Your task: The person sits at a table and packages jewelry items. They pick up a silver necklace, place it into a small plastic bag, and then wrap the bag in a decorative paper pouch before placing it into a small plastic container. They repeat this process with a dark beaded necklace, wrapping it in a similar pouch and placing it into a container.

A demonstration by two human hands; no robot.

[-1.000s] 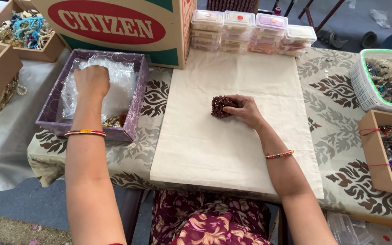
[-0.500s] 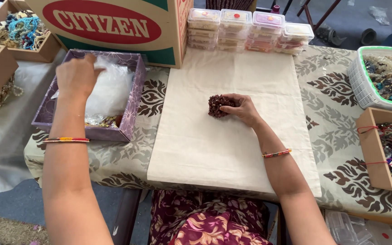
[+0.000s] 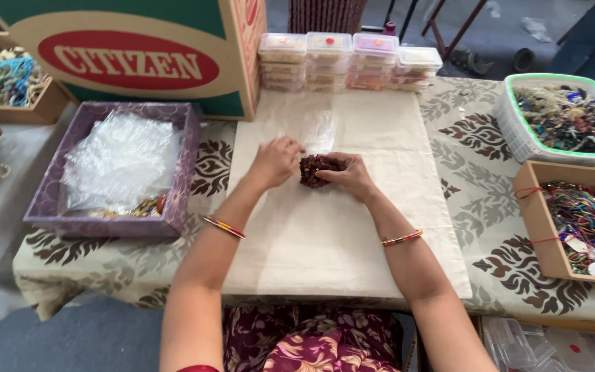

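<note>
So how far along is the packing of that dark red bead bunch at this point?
Done: a clear plastic pouch lies out on the cream cloth, pinched at its edge by the left hand. In hand: the right hand cups the dark red bead bunch just below the pouch. Left: the bunch is not yet inside, and more pouches sit in the purple box.

From my feed I see a table (image 3: pixel 463 131) draped in a beige cloth printed with brown leaf motifs, a plain cream runner (image 3: pixel 339 241) laid down its middle. Beyond the far edge, grey floor (image 3: pixel 511 34) shows, crossed by dark metal legs (image 3: pixel 449 27), perhaps of chairs. More grey floor (image 3: pixel 70 344) lies at the near left. The light is even and soft, like daylight.
</note>
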